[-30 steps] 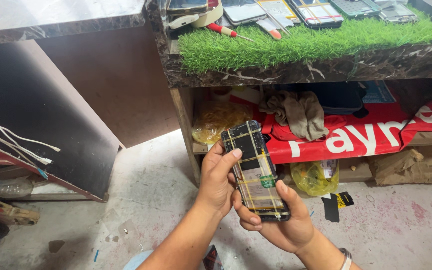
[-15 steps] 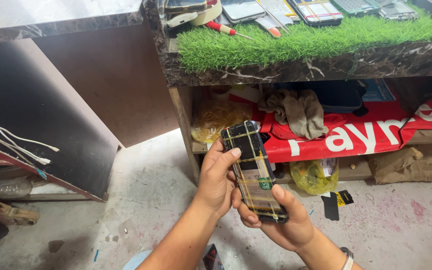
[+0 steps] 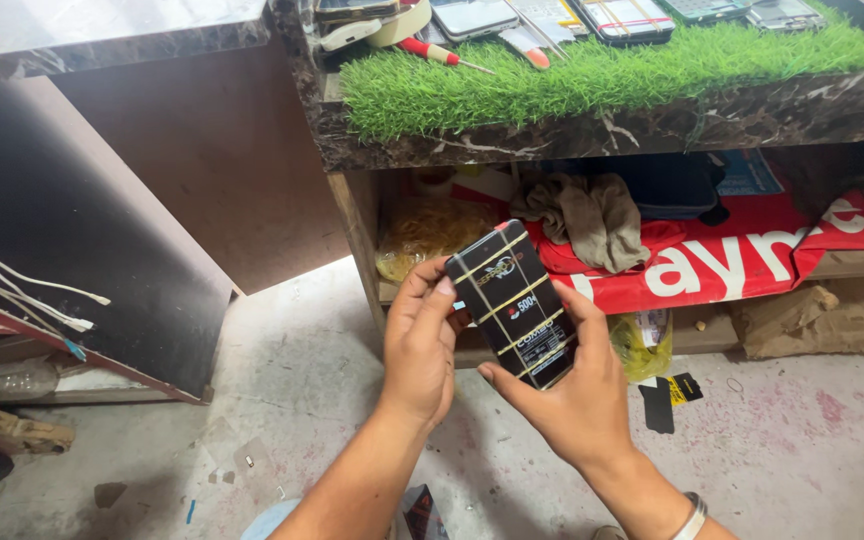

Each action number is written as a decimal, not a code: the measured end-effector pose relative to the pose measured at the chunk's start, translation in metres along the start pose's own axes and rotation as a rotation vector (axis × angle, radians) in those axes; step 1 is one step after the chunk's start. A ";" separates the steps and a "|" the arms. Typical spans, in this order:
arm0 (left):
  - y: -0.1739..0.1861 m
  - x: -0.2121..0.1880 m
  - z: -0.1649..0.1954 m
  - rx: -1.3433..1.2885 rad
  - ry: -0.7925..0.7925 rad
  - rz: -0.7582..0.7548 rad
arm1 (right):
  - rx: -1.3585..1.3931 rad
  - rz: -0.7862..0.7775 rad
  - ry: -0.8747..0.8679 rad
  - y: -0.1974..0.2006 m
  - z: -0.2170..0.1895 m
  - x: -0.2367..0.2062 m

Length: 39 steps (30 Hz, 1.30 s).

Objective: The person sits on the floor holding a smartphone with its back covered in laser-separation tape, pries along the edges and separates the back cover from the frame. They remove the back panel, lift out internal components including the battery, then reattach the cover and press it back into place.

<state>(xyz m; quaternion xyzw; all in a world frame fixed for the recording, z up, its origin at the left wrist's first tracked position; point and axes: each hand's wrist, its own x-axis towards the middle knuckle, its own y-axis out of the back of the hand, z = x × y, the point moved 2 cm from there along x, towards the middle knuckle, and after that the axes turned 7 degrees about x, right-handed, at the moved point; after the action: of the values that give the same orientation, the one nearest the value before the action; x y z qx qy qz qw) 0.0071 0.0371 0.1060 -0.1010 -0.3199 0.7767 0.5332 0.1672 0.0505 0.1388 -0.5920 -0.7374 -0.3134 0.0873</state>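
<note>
Flipped black box (image 3: pixel 514 303) between both hands (image 3: pixel 492 365)

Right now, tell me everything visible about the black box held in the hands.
The black box is a flat, slim rectangular pack, likely glossy card, with printed markings and a small red spot on its face. Several thin pale elastic bands cross it widthwise. It is held in the air, tilted with its top leaning left, in front of the open shelf under the counter. The left hand grips its upper left edge; the right hand supports its lower end and right side. It appears closed and undamaged.
</note>
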 end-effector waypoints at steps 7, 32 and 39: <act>0.000 0.002 0.001 0.043 0.028 0.100 | -0.272 0.061 0.114 0.006 -0.008 0.008; -0.001 0.001 0.000 0.104 0.003 0.136 | -0.233 0.016 0.074 0.009 -0.002 0.008; -0.002 0.001 0.002 0.125 0.015 0.142 | -0.200 0.008 0.045 0.008 0.000 0.008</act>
<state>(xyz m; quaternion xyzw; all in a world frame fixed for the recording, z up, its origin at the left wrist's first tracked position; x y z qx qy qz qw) 0.0075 0.0379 0.1093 -0.0958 -0.2587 0.8302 0.4844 0.1721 0.0579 0.1452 -0.5935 -0.6978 -0.3984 0.0454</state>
